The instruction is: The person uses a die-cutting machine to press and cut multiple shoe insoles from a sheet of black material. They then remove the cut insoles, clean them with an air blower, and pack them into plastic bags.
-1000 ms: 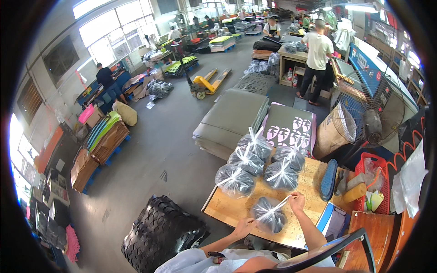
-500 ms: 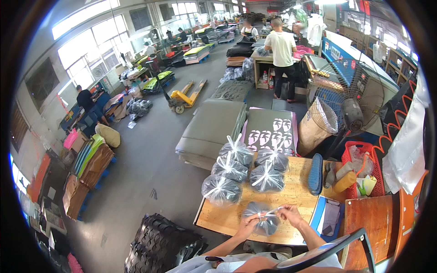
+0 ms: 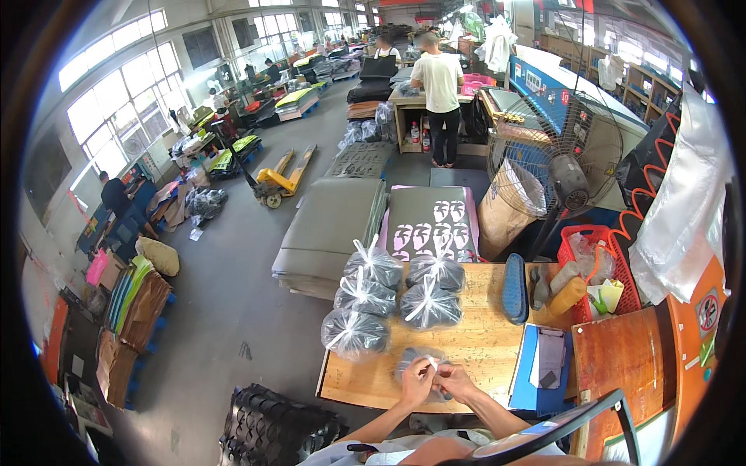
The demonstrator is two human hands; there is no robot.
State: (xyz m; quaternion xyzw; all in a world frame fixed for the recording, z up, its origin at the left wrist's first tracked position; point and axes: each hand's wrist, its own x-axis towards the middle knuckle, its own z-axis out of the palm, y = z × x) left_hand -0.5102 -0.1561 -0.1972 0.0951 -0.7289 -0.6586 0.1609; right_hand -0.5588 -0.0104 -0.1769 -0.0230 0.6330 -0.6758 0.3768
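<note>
A clear plastic bag of dark contents point(image 3: 412, 358) stands near the front edge of the wooden table, partly covered by my hands. My left hand point(image 3: 419, 380) is closed at the top of the bag, where a white tie point(image 3: 432, 362) pokes up between the fingers. My right hand point(image 3: 453, 381) pinches at the same knot from the other side, its fingertips close to the left ones. Behind them sit several similar tied bags point(image 3: 356, 332), each closed with a white strip on top.
On the table point(image 3: 482, 342), a blue shoe sole point(image 3: 514, 287) lies beside a red basket point(image 3: 598, 272) and a blue clipboard point(image 3: 538, 373). A fan point(image 3: 571, 179) stands behind the basket. Black cut sheets point(image 3: 272, 427) are at the lower left. A person point(image 3: 440, 93) stands further back.
My hands have come together over the bag; the right hand moved left toward the left hand, and the stretched white strip is now bunched between them. The view has shifted slightly.
</note>
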